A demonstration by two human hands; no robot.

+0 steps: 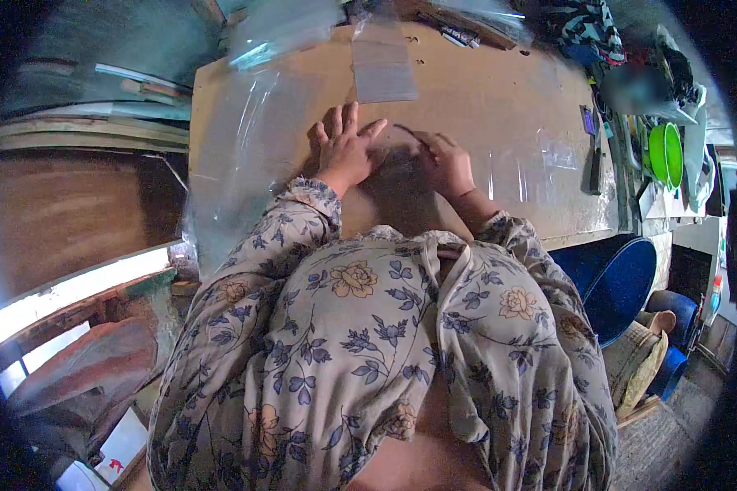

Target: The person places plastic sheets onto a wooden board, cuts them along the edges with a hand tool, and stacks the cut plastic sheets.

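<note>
Head view, and here both hands were over the table (467, 90), close together, right in front of the floral shirt (360, 327)! The left hand (348, 154) was released, palm down and fingers fanned wide, gripping nothing; that spread looked suited to steadying whatever lay flat beneath it. Across the gap, the right hand (449, 166) had its fingers curled in at the end of a dark strip (404, 128). Pinched, or merely touched? The view couldn't settle it, nor what the strip was made of.

And the strip itself: thin, slightly bowed, between the left thumb and the right fingers, the likely reason for holding the hands so near each other. Just beyond the left fingertips lay a clear bag (385, 74), flat and apparently within easy reach. Out to the left, a glossy sheet (254, 135) covered a broad stretch of the table; to the right, beside the right wrist, came more clear film (512, 172), spread out flat, perhaps to keep it smooth. The green bowl (666, 155) stood well apart, off to the right, seemingly out of the way.
</note>
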